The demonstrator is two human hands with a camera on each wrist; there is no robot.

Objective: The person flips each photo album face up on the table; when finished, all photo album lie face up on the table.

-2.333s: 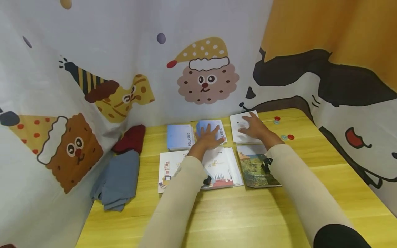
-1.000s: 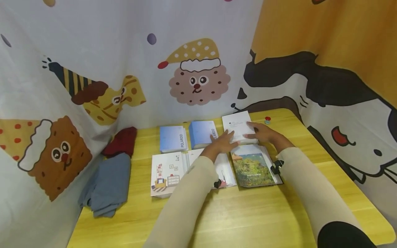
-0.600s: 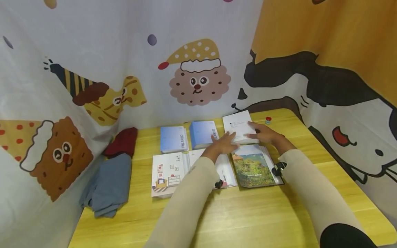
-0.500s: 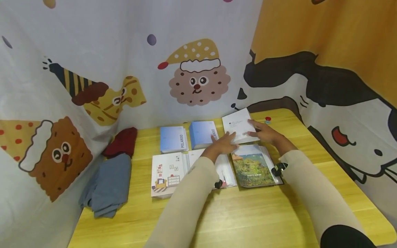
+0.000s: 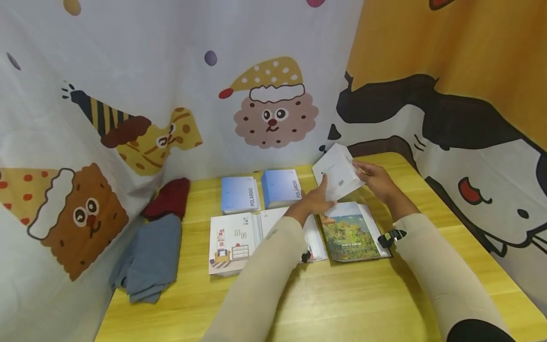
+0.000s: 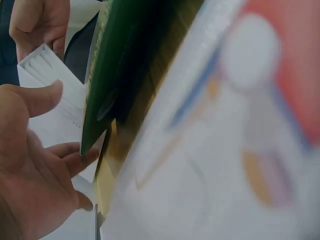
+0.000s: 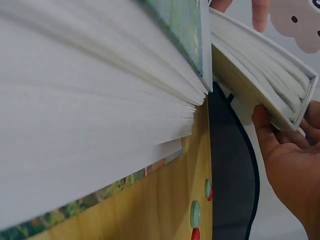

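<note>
A white photo album point(image 5: 335, 168) is tilted up at the back right of the table, its printed cover facing me in the head view. My right hand point(image 5: 378, 180) grips its right edge; the right wrist view has the thumb point(image 7: 262, 117) on one face and the fingers at the opposite side. My left hand point(image 5: 314, 202) holds the lower left part, thumb on the cover and the other fingers partly hidden by the edge. Just nearer lies a landscape-covered photo album point(image 5: 350, 237). White page edges point(image 7: 260, 70) show between the held album's covers.
Two blue Polaroid albums point(image 5: 239, 194) lie at the back, left of the hands. Nearer are white illustrated albums point(image 5: 231, 237), partly behind the left sleeve. Grey folded cloth point(image 5: 154, 256) and dark red cloth point(image 5: 171, 199) lie left. Red and green discs point(image 7: 195, 215) sit at right.
The white album has gone from lying flat to raised and tilted. My left hand has moved right from the Polaroid album to the white one, and the right hand has shifted to its edge.
</note>
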